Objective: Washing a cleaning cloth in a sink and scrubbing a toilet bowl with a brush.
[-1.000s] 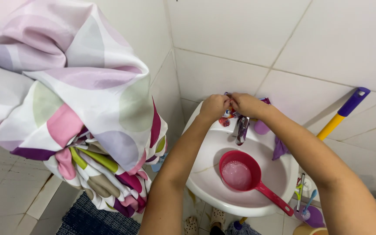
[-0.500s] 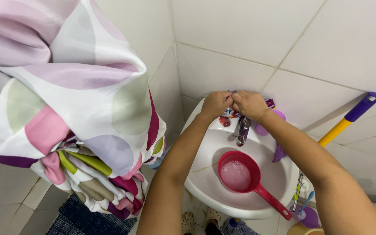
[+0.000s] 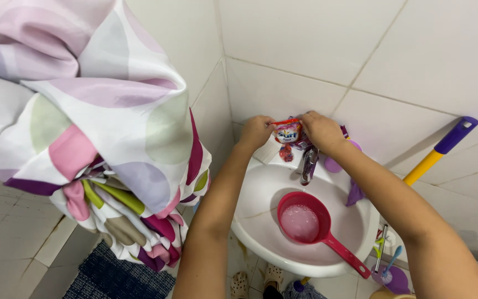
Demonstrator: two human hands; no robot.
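Above white sink (image 3: 261, 232), left hand (image 3: 256, 132), right hand (image 3: 321, 130), both grips pinching small detergent sachet (image 3: 286, 132)

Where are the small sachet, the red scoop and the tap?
sachet (image 3: 286, 133), head view, middle of its front.
red scoop (image 3: 300, 221), head view, inside its bowl.
tap (image 3: 307, 166), head view, on its metal spout.

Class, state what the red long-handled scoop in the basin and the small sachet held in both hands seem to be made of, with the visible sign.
Red long-handled scoop: likely moulded plastic, uniform colour, smooth semi-gloss. Small red-and-pink sachet: probably thin plastic film, glossy and crinkled.
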